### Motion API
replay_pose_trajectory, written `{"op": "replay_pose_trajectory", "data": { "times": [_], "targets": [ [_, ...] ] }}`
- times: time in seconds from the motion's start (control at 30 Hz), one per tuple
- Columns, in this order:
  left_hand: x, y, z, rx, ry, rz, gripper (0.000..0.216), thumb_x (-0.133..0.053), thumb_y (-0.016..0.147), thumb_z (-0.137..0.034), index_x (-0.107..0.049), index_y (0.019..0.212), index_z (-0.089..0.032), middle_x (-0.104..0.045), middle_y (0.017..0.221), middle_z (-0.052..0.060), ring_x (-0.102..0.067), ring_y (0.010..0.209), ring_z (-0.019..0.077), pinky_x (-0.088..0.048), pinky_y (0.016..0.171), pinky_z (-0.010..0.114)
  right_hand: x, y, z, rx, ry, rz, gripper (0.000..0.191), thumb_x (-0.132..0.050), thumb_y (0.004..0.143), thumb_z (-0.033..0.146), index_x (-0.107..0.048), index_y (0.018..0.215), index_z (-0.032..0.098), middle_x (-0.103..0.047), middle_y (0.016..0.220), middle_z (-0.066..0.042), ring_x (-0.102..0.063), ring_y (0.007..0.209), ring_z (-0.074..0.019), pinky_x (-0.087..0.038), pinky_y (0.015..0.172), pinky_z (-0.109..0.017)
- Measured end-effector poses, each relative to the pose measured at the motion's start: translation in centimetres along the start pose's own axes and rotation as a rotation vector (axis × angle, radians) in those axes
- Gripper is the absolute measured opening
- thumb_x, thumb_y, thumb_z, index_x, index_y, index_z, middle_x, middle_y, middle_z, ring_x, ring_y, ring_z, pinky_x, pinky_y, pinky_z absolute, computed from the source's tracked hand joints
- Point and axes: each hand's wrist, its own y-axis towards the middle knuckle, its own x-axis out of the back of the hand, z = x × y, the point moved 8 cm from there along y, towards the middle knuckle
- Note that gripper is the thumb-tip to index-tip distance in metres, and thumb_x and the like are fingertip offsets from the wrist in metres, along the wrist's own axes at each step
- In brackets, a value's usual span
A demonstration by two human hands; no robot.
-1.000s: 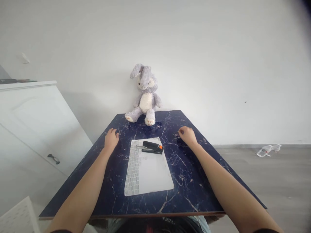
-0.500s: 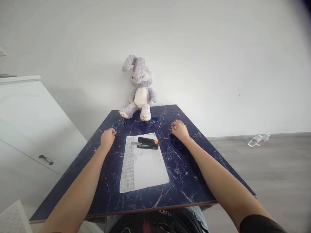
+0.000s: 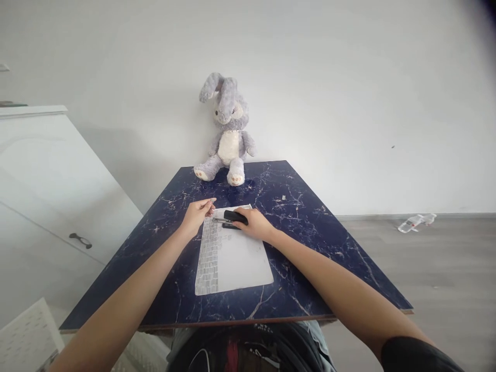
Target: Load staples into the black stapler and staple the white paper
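In the head view, we are gripping the right end of a black stapler (image 3: 235, 216) with our right hand (image 3: 256, 223), its mouth end pointing left. The stapler is sitting over the far part of a white sheet (image 3: 242, 263) with brick-like grey marks down its left side. Our left hand (image 3: 195, 217) is hovering just left of the stapler, fingers narrowing toward the thumb; whether they are pinching something tiny, we cannot tell. The sheet is lying on a dark blue marbled table (image 3: 166, 299). A grey plush rabbit (image 3: 230, 147) is sitting at the far edge, and a white cabinet (image 3: 39, 181) is standing left.
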Motion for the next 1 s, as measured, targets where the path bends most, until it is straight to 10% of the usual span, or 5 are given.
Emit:
{"op": "replay_pose_trajectory", "data": {
  "times": [0.3,0.6,1.0],
  "targets": [
    [-1.0,-1.6,-1.7,-0.319,0.443,0.207,0.028,-0.081,0.081,-0.04,-0.084,0.104,-0.024,-0.08,0.109,0.009,-0.073,0.104,0.0305,-0.051,0.106,0.042,0.2,-0.2,-0.9,0.03,0.108,0.014,0.034,-0.073,0.092,0.025,-0.068,0.125,0.02,-0.076,0.112,-0.006,-0.073,0.097,-0.0224,-0.053,0.088,-0.033],
    [-2.5,-1.4,0.5,-0.25,0.562,0.434,0.029,-0.075,0.085,-0.04,-0.081,0.105,-0.02,-0.08,0.108,0.007,-0.076,0.099,0.0275,-0.059,0.094,0.039,0.1,-0.3,-1.3,0.041,0.156,0.067,0.033,-0.072,0.092,0.025,-0.068,0.125,0.021,-0.076,0.113,-0.007,-0.072,0.099,-0.0239,-0.052,0.088,-0.034],
    [-2.8,-1.2,1.0,-0.195,0.607,0.427,0.034,-0.077,0.08,-0.044,-0.08,0.102,-0.018,-0.08,0.107,0.009,-0.075,0.094,0.0275,-0.058,0.09,0.04,0.2,-0.4,-1.0,0.086,0.173,0.056,0.036,-0.071,0.093,0.023,-0.066,0.128,0.02,-0.075,0.115,-0.007,-0.071,0.099,-0.0226,-0.051,0.086,-0.032]
  ]
}}
